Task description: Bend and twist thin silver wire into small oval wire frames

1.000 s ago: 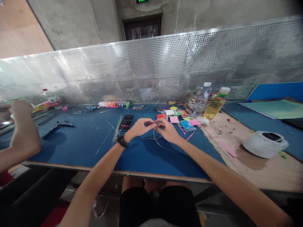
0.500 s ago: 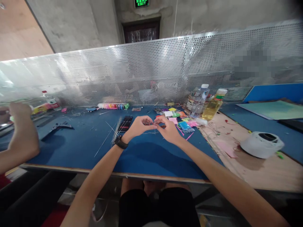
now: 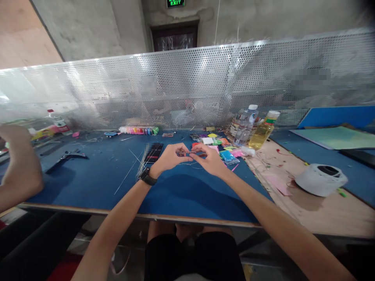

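Note:
My left hand [image 3: 172,157] and my right hand [image 3: 209,158] meet fingertip to fingertip above the blue table. Both are closed in a pinch on a thin wire, whose pale strand [image 3: 191,163] shows just below the fingers. Its details between the fingertips are too small to tell. A black watch is on my left wrist. Left of that hand, a phone [image 3: 154,153] lies on the table, with several loose straight wires [image 3: 125,176] beside it. Small colourful packets [image 3: 229,157] are spread behind and beside my right hand.
Two bottles [image 3: 261,132] stand at the back right. A white roll-shaped object [image 3: 320,180] sits on the bare wood. A row of colourful small items [image 3: 139,130] lies near the perforated metal screen [image 3: 181,86]. At far left are a co-worker's arm [image 3: 25,168] and a dark tool [image 3: 67,157].
My hands stay pinched together at nearly the same spot, the fingers shifting slightly. The co-worker's hand has moved left. The view has turned a little.

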The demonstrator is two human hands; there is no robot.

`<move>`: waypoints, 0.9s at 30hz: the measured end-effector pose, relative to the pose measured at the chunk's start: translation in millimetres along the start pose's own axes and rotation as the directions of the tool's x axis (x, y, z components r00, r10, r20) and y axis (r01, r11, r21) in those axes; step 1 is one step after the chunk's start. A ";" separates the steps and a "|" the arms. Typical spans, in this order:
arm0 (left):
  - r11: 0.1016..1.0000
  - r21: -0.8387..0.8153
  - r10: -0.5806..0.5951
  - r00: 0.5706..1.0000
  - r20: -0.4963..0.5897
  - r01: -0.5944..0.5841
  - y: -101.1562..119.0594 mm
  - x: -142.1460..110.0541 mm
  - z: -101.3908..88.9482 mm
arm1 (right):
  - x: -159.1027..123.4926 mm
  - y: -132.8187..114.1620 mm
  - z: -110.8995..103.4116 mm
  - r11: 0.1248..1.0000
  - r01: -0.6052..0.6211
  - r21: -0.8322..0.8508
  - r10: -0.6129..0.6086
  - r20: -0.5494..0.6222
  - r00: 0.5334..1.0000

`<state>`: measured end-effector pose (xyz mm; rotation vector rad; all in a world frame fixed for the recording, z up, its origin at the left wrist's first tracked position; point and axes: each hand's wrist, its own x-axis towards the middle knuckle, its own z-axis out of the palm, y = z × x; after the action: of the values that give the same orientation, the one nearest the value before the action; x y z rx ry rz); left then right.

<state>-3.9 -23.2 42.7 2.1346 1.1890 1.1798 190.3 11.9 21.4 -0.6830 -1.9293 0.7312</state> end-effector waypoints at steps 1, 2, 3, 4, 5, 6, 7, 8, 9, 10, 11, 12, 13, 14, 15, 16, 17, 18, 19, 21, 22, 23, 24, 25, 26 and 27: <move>1.000 0.006 0.002 1.000 0.002 -0.002 -0.4 0.0 0.5 | 0.4 2.1 0.2 1.000 -0.013 0.022 0.013 -0.001 1.000; 1.000 0.012 0.005 1.000 0.003 -0.005 -0.8 0.1 1.1 | 0.9 4.4 0.5 0.998 -0.026 0.050 0.025 0.001 1.000; 1.000 0.019 0.008 1.000 0.004 -0.008 -1.4 0.3 1.9 | 1.3 6.7 0.7 0.996 -0.035 0.078 0.035 0.009 0.999; 1.000 0.027 0.010 1.000 0.006 -0.010 -2.0 0.4 2.7 | 1.7 8.9 0.8 0.994 -0.041 0.101 0.040 0.021 0.999; 0.999 0.035 0.010 1.000 0.007 -0.010 -2.7 0.6 3.4 | 2.0 10.9 0.8 0.992 -0.043 0.114 0.040 0.034 0.999; 0.999 0.045 0.009 1.000 0.009 -0.010 -3.5 0.9 4.1 | 2.3 12.4 0.6 0.992 -0.041 0.117 0.036 0.045 0.998; 0.998 0.054 0.009 1.000 0.009 -0.009 -4.5 1.1 4.7 | 2.4 13.4 0.2 0.993 -0.034 0.110 0.029 0.051 0.998; 0.998 0.063 0.009 1.000 0.008 -0.009 -5.6 1.4 5.1 | 2.4 13.9 -0.2 0.995 -0.026 0.097 0.021 0.057 0.998; 0.997 0.070 0.009 1.000 0.005 -0.009 -6.8 1.7 5.3 | 2.3 13.8 -0.6 0.996 -0.021 0.082 0.016 0.062 0.998; 0.997 0.074 0.009 1.000 0.002 -0.009 -8.2 2.0 5.3 | 2.0 13.3 -0.9 0.997 -0.018 0.069 0.013 0.067 0.998; 0.997 0.074 0.010 1.000 0.002 -0.010 -9.6 2.3 5.3 | 1.6 12.5 -1.1 0.998 -0.018 0.060 0.014 0.073 0.997; 0.997 0.072 0.010 1.000 0.005 -0.011 -10.9 2.6 5.1 | 1.2 11.6 -1.0 0.998 -0.021 0.056 0.017 0.079 0.997; 0.997 0.070 0.011 1.000 0.010 -0.011 -12.1 2.7 4.9 | 0.7 10.7 -0.7 0.998 -0.024 0.056 0.020 0.081 0.997; 0.997 0.070 0.011 1.000 0.016 -0.013 -13.0 2.8 4.6 | 0.3 9.9 -0.4 0.998 -0.023 0.056 0.019 0.079 0.997; 0.997 0.072 0.013 1.000 0.024 -0.014 -13.6 2.8 4.2 | -0.1 9.4 0.0 0.998 -0.019 0.052 0.015 0.072 0.997; 0.997 0.073 0.014 0.999 0.034 -0.017 -13.9 2.7 3.8 | -0.4 9.1 0.3 0.999 -0.013 0.042 0.010 0.064 0.998; 0.997 0.071 0.016 0.999 0.047 -0.020 -13.9 2.4 3.3 | -0.6 9.0 0.5 1.000 -0.006 0.027 0.004 0.056 0.998; 0.998 0.065 0.019 0.998 0.062 -0.023 -13.5 2.1 2.8 | -0.8 9.1 0.6 1.000 0.000 0.009 -0.001 0.049 0.999; 0.998 0.056 0.022 0.997 0.078 -0.026 -12.9 1.7 2.2 | -0.9 9.3 0.5 1.000 0.003 -0.006 -0.003 0.047 0.999; 0.999 0.032 0.028 0.994 0.103 -0.032 -10.8 0.8 0.9 | -1.0 9.4 0.3 1.000 0.003 -0.021 -0.002 0.048 0.999; 0.999 0.020 0.030 0.994 0.108 -0.032 -9.5 0.4 0.1 | -1.1 9.3 0.3 1.000 0.002 -0.020 -0.001 0.048 0.999; 1.000 0.005 0.028 0.993 0.111 -0.029 -8.1 0.1 -0.7 | -1.1 9.1 0.3 1.000 0.001 -0.016 0.000 0.047 0.999; 1.000 -0.015 0.023 0.993 0.114 -0.021 -6.7 -0.1 -1.4 | -1.1 8.8 0.6 1.000 0.000 -0.008 0.001 0.044 0.999; 0.999 -0.038 0.015 0.992 0.123 -0.010 -5.6 -0.1 -2.1 | -1.2 8.5 0.9 1.000 -0.001 0.003 0.001 0.040 0.999; 0.998 -0.061 0.005 0.991 0.133 0.003 -4.6 0.0 -2.7 | -1.3 8.4 1.4 1.000 -0.003 0.014 0.002 0.036 0.999; 0.997 -0.080 -0.005 0.990 0.144 0.017 -4.0 0.2 -3.0 | -1.4 8.4 1.9 1.000 -0.005 0.023 0.004 0.034 0.999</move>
<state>-8.2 -20.9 41.7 2.1107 1.0700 1.0328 190.5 16.2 13.7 -0.6647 -1.9472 0.7713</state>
